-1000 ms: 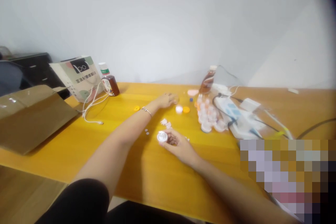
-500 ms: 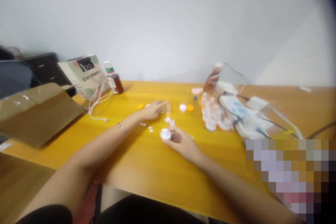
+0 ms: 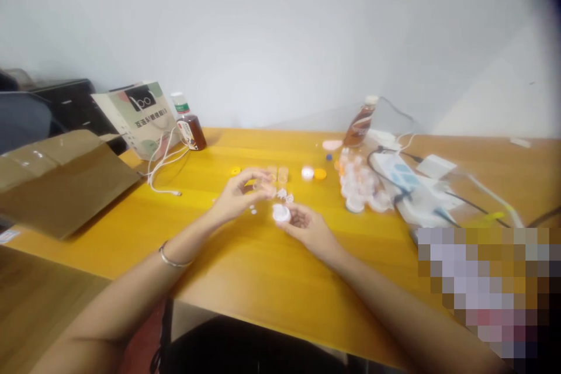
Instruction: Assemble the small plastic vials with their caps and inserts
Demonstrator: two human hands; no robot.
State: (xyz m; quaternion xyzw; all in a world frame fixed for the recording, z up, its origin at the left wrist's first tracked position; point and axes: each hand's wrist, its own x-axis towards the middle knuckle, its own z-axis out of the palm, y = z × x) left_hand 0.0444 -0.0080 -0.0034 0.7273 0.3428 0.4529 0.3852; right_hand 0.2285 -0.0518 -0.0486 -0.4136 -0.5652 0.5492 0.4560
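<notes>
— Cords on the left, do they worry you?

— Mildly. The white cord (image 3: pixel 166 191) lies loose on the counter (image 3: pixel 245 274), well apart from both hands, so a snag there seems unlikely.

— And the left hand (image 3: pixel 236 197)?

— Its fingers curve around a narrow gap. Something clear may be between them, but blur hides it, so I can't tell whether it's gripped. If it is, a loose pinch could let it slip.

— What's near it?

— 2 small white discs (image 3: pixel 253 210), just to its right. A low sweep of the palm could scatter them. Then come 2 clear containers (image 3: pixel 283 175), near its fingertips. They barely stand out from the yellow surface, so a knuckle could knock them. Small white pieces (image 3: pixel 288 198) lie between the 2 hands, easily nudged by either.

— The right hand (image 3: pixel 312 232)?

— Thumb and fingers hold a white round part (image 3: pixel 281 214) by 1 side, which could let it tilt or twist free.

— Further right?

— Clear bottles (image 3: pixel 357 184) crowd together, with a drink bottle (image 3: pixel 361 124) behind. If that tips, liquid could reach the power strip (image 3: pixel 397 178) beside them.
</notes>
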